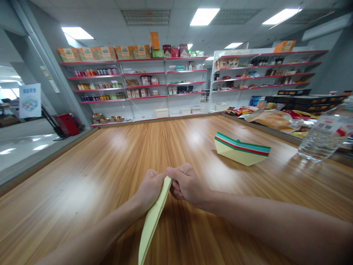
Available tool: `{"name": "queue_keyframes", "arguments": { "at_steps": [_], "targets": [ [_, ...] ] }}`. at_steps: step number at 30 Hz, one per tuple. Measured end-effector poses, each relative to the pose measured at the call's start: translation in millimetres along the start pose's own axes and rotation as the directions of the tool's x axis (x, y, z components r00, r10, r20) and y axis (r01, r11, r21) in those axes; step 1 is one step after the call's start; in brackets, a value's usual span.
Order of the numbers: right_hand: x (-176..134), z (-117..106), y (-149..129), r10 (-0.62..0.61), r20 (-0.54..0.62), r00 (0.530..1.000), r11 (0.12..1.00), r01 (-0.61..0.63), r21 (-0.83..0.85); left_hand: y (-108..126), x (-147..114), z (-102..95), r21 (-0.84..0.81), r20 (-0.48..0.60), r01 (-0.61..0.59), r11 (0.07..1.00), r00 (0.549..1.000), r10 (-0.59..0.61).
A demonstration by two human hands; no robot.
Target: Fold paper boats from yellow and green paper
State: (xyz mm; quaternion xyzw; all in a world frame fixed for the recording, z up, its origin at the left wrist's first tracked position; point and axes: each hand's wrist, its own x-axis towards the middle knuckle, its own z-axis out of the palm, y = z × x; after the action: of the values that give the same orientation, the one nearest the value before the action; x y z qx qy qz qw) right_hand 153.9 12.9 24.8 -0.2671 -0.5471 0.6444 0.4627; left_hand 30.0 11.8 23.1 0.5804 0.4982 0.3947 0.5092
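A folded sheet of pale yellow paper [154, 217] is held upright on edge above the wooden table [132, 147], its near end hanging toward me. My left hand [151, 187] is closed on its left side close to the far end. Pressed against that same far end are the thumb and curled fingers of my right hand [189, 184]. Both hands meet there, and the pinched corner is partly hidden by the fingers. Farther off to the right lies a folded paper boat [239, 150], pale yellow with green, blue, white and red stripes along its top, touched by neither hand.
A clear plastic bottle [325, 132] stands at the table's right side. Beyond the right edge are packaged snacks [275, 117] and black boxes [303, 103]. Shelves of goods [143, 82] line the back. A red box [66, 123] and a sign [30, 100] stand at left.
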Motion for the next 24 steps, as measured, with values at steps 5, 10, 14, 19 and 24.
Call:
{"name": "queue_keyframes", "arguments": {
  "at_steps": [5,10,14,19,24],
  "targets": [
    [-0.7,2.2,4.1,-0.020,0.053,0.998,0.966,0.033,-0.258,-5.3,5.2,-5.5,0.035,-0.230,-0.043,0.998,0.972,0.050],
    [-13.1,3.5,0.4,-0.064,0.291,0.955,0.823,0.215,-0.525,-2.6,-1.2,-4.3,0.010,-0.188,-0.049,0.999,0.981,0.050],
    [-15.5,0.5,-4.8,-0.091,0.419,0.903,0.776,0.328,-0.538,3.0,-6.5,0.7,-0.008,-0.160,-0.055,0.998,0.986,0.053],
    [-11.8,2.0,2.3,-0.050,0.386,0.921,0.720,0.301,-0.625,1.6,-1.9,-3.5,0.017,-0.336,-0.068,0.998,0.939,0.070],
    [-17.0,6.1,0.3,0.001,0.619,0.785,0.667,0.461,-0.586,-0.1,-1.1,1.5,-0.016,-0.291,-0.064,0.998,0.955,0.057]
  ]
}}
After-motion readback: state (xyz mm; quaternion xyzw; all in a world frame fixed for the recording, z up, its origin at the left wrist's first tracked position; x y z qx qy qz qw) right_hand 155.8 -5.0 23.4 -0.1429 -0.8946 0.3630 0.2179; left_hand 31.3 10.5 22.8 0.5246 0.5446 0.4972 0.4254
